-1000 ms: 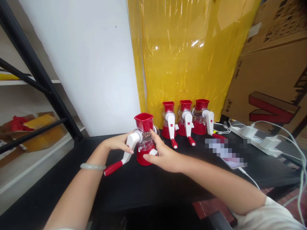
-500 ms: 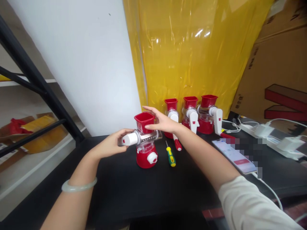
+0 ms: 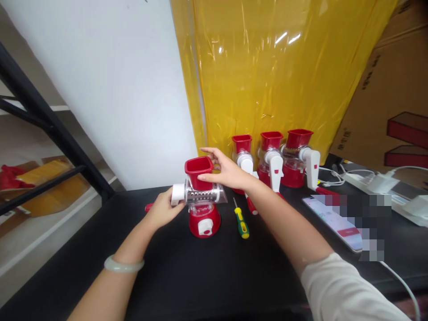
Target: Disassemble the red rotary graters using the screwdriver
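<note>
A red and white rotary grater (image 3: 205,220) stands upright on the black table, with a metal drum inside its clear housing. My left hand (image 3: 163,208) is closed around the white crank (image 3: 178,193) on the grater's left side. The crank's red knob (image 3: 149,207) sticks out past that hand. My right hand (image 3: 227,171) grips the red hopper (image 3: 199,171) from the right, thumb on its front and fingers partly hidden behind it. To the right of the grater lies a screwdriver (image 3: 241,223) with a green and yellow handle.
Several items line the back right: three similar graters, the nearest one (image 3: 242,145) partly behind my right arm. A phone (image 3: 334,225) lies on the right, near a power strip (image 3: 384,191) with white cables. Yellow plastic sheeting (image 3: 267,67) hangs behind; shelves stand at left.
The grater has turned so its drum and front knob face me differently, and the crank's red knob now shows at left. My left hand has closed round the crank. The view has shifted slightly.
</note>
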`<state>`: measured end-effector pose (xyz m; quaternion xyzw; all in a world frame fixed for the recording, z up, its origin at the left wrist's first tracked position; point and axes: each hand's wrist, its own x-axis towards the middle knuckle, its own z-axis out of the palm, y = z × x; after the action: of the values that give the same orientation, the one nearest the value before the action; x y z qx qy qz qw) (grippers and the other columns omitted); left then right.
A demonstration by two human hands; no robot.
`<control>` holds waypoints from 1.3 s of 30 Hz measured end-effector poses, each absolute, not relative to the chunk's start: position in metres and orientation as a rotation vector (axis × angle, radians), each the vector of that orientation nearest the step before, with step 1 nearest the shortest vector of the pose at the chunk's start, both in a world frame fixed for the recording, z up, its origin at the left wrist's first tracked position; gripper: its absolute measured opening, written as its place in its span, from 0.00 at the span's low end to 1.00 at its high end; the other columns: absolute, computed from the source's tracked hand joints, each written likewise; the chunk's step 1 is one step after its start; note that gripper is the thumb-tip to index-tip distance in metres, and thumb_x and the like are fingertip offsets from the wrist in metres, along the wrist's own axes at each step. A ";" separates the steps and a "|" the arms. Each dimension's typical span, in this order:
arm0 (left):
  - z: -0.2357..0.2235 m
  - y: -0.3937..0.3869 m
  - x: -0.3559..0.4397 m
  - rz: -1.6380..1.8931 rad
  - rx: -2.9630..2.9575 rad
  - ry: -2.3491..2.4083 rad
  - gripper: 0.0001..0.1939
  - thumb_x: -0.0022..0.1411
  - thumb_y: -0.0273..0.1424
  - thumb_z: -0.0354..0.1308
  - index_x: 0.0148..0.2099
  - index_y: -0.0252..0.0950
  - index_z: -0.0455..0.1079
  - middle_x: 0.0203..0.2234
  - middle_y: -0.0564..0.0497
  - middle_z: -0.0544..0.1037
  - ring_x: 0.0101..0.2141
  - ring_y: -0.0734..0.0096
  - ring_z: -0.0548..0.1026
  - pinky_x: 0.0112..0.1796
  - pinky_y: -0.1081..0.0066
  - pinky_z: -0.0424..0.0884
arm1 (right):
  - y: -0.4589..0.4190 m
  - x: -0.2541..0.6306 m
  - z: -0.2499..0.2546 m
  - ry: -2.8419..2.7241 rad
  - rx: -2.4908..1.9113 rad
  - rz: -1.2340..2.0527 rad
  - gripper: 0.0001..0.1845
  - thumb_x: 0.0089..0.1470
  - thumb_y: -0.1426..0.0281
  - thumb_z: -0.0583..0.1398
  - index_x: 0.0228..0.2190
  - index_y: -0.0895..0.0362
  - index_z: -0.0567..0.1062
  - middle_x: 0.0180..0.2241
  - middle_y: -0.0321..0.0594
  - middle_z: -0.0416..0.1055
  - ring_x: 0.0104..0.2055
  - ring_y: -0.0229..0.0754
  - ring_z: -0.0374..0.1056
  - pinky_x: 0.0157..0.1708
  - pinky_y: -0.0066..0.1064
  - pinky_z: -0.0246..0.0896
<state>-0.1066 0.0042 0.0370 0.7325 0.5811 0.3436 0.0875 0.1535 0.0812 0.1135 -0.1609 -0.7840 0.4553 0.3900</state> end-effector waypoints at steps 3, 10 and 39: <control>0.026 0.005 -0.103 1.110 2.134 1.922 0.12 0.56 0.33 0.58 0.42 0.34 0.74 0.32 0.46 0.83 0.33 0.59 0.80 0.36 0.67 0.72 | 0.084 0.154 0.108 -1.996 -0.424 1.160 0.49 0.50 0.54 0.68 0.67 0.52 0.56 0.62 0.51 0.65 0.63 0.53 0.65 0.63 0.52 0.62; 0.023 0.003 -0.094 1.145 2.030 2.100 0.11 0.55 0.34 0.57 0.40 0.36 0.74 0.31 0.45 0.83 0.33 0.56 0.81 0.34 0.67 0.71 | 0.083 0.161 0.107 -1.994 -0.390 1.118 0.44 0.54 0.53 0.66 0.66 0.48 0.58 0.65 0.49 0.61 0.67 0.54 0.61 0.65 0.55 0.57; 0.016 0.009 -0.106 1.260 2.045 2.014 0.05 0.48 0.33 0.57 0.29 0.37 0.71 0.22 0.49 0.79 0.26 0.61 0.77 0.31 0.68 0.71 | 0.127 0.192 0.109 -1.864 -0.831 0.193 0.22 0.58 0.48 0.59 0.33 0.56 0.73 0.43 0.45 0.65 0.48 0.50 0.67 0.51 0.45 0.65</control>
<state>-0.1056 0.0094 0.0161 0.6525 0.6425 0.4018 0.0034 0.1921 0.1272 0.1090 -0.3463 -0.7771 0.0803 0.5193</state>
